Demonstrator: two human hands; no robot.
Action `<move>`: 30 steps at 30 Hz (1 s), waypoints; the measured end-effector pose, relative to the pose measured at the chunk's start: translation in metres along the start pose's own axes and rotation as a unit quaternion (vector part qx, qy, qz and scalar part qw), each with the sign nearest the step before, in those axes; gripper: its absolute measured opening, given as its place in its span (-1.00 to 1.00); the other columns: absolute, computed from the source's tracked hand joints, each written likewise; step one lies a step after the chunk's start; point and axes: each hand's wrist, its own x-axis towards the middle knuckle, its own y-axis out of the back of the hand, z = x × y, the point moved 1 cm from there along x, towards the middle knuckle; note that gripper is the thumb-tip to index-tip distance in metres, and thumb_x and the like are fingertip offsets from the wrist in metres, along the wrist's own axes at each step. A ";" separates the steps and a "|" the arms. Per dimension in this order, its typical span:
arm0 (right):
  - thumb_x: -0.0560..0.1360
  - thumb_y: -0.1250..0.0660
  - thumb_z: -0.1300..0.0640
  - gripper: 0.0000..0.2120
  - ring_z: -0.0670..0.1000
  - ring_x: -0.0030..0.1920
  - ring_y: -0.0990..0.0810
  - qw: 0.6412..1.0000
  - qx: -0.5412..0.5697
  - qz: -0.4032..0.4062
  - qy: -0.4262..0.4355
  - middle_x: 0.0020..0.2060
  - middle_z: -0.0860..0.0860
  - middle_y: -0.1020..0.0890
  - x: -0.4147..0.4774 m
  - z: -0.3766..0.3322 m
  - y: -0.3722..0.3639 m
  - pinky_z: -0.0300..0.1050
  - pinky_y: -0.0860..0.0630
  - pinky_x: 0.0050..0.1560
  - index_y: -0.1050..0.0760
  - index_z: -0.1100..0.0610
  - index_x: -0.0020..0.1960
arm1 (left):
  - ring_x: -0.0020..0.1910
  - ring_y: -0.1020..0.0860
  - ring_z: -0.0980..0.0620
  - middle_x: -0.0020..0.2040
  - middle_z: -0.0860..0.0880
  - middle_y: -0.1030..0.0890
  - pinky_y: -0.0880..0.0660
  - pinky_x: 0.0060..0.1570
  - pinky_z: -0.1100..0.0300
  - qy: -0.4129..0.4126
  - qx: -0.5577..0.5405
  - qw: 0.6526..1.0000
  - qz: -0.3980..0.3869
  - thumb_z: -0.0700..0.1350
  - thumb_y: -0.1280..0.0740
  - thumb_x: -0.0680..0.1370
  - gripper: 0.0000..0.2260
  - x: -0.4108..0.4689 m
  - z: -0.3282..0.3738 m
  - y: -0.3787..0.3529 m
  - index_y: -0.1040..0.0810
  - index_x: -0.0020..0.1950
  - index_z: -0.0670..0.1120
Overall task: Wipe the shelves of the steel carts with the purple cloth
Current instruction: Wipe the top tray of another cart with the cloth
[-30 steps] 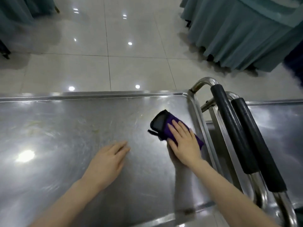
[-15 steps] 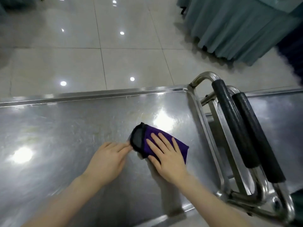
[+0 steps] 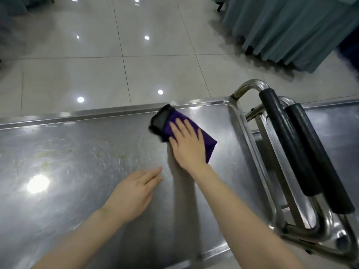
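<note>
floor (image 3: 77,70): glossy pale tiles, thin dark grout lines, round white light spots reflected on it.
teal drape (image 3: 291,30): pleated, upper right, hanging down to the floor, shadow along its hem.
teal fabric (image 3: 11,6): blurred, upper left corner.
dark blue shape (image 3: 349,51): right edge, too blurred to tell.

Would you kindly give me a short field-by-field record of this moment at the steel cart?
Surface: top shelf of a steel cart, shiny and scratched
Cloth: purple cloth, folded, black edging, near the shelf's far rim toward its right end
Right hand: right hand presses flat on the cloth, fingers straight
Left hand: left hand rests flat on bare steel, nearer the person, apart from the cloth
Marks: yellowish smears on the shelf's left part
Neighbour: second cart to the right, with black-gripped handles between the two
</note>
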 end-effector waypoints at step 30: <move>0.63 -0.08 -0.07 -0.55 -0.10 0.54 -0.01 0.995 -0.009 -0.047 0.088 0.54 -0.16 -0.14 0.034 -0.099 -0.010 0.19 -0.03 0.47 -0.18 -0.13 0.52 | 0.24 -0.55 -0.13 0.34 -0.11 -0.51 -0.47 0.24 -0.05 0.216 -0.050 0.975 0.025 -0.04 -0.13 0.49 -0.56 -0.156 -0.076 0.033 -0.57 0.25 -0.22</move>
